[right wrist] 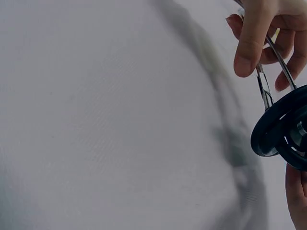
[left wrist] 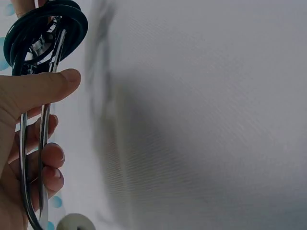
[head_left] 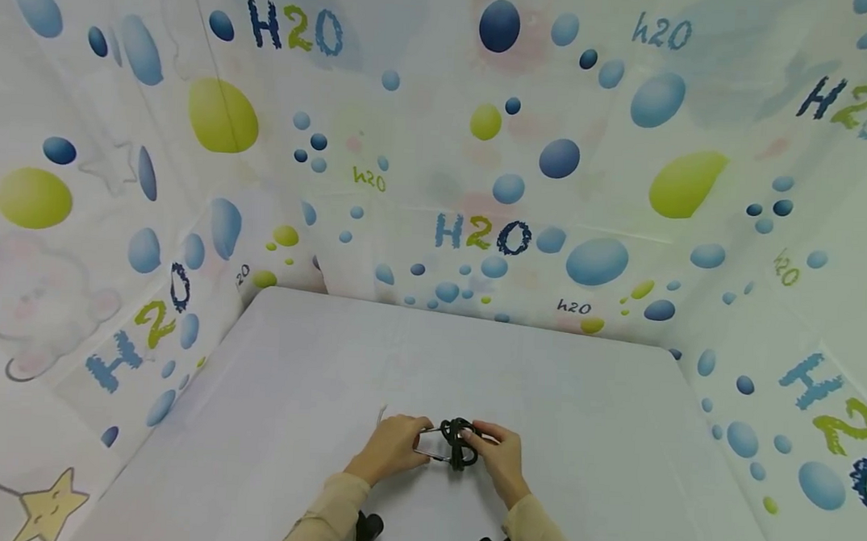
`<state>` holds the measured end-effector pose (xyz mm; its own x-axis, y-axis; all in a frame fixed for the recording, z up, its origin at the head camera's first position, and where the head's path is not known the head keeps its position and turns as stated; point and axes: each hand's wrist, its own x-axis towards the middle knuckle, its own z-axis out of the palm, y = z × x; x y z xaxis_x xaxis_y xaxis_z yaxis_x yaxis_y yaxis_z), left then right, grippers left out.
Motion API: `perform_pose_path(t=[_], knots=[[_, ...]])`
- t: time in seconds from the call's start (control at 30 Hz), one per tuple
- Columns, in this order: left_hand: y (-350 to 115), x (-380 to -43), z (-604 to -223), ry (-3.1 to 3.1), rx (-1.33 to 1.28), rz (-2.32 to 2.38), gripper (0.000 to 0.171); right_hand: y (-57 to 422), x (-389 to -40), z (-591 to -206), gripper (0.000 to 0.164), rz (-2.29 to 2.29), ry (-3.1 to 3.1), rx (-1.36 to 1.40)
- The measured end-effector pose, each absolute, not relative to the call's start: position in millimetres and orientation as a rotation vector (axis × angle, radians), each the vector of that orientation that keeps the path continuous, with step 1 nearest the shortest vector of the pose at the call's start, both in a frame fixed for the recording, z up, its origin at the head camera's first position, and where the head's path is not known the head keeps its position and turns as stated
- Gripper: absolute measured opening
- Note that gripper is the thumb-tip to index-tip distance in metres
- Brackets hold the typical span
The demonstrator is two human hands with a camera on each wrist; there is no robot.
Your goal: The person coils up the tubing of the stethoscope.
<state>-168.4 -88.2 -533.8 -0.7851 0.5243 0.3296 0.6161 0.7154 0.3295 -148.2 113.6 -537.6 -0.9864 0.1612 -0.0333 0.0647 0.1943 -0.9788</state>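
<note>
A stethoscope with dark tubing [head_left: 458, 441] wound into a coil is held up between both hands, over the white table. My left hand [head_left: 395, 444] grips its metal ear tubes [left wrist: 44, 124], with the thumb across them and the fingers curled behind. The right hand [head_left: 498, 459] pinches the coil from the other side. A shiny metal part, seemingly the chest piece [left wrist: 41, 45], shows inside the loops. In the right wrist view the coil [right wrist: 268, 136] hides much of the right hand [right wrist: 297, 196].
The white tabletop [head_left: 291, 361] spreads around the hands. Walls [head_left: 425, 141] printed with blue and green drops and "H2O" lettering enclose it at the back and sides. A thin pale strand [head_left: 381, 413] stands out just behind the left hand. Black devices [head_left: 369, 530] sit at the wrists.
</note>
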Motion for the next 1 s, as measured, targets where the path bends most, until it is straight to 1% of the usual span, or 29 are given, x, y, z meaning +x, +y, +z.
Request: perform_pose_path(t=[0.13,0.23,0.43,0.63,0.8,0.9,1.0], knots=[[-86.5,-175.3,-544.1,-2.771,-0.894,-0.593,0.040,112.3,-150.2,-548.7,0.032,1.907,-2.353,-0.247],[-86.0,-177.2,-550.2,-2.796,-0.878,-0.605,0.043,111.1,-151.2,-552.8,0.033,1.906,-2.332,-0.262],[-88.0,-178.1,-556.6,-2.824,-0.801,-0.619,0.056,109.2,-154.3,-547.8,0.031,1.956,-2.303,-0.259],[-90.2,-176.8,-558.5,-2.838,-0.799,-0.669,0.061,106.6,-149.4,-531.3,0.031,1.968,-2.318,-0.237],[-92.3,-174.1,-558.7,-2.819,-0.774,-0.702,0.065,110.0,-153.1,-543.5,0.034,1.974,-2.333,-0.242],[-93.9,-172.3,-558.9,-2.805,-0.751,-0.724,0.068,113.2,-154.7,-549.9,0.039,1.941,-2.366,-0.191],[-98.3,-170.6,-556.7,-2.786,-0.705,-0.720,0.070,118.6,-154.1,-548.5,0.038,1.754,-2.422,-0.094]])
